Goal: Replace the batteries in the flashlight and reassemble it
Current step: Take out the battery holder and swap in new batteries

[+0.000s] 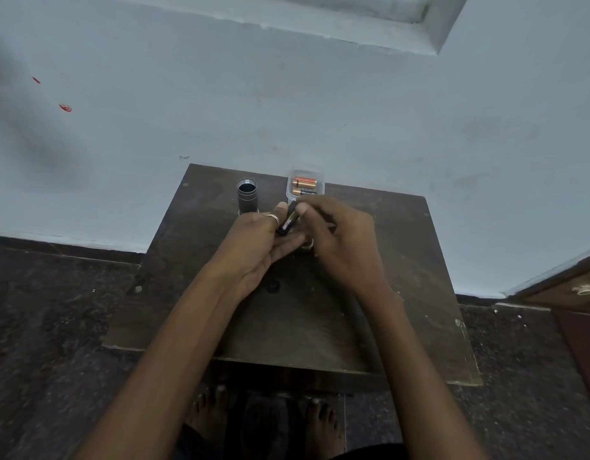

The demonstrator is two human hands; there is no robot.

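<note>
While left hand [257, 247] cradles, right hand [337, 240] pinches — battery [288, 222] slants away-right

— Where is the flashlight body [247, 195]?
— Standing upright on the far part of the table [386, 260], a black tube with thin pale rings near the top. Its open end faces up and is dark inside.
— And the batteries?
— Two spare batteries [304, 186], orange and black, lie on their sides in a clear tray [321, 180] just right of it.
— Any other?
— A dark battery [288, 222] with a pale label, tilted. Its lower end sits in the left hand [260, 250], and the right hand [337, 240] pinches its upper end
</note>
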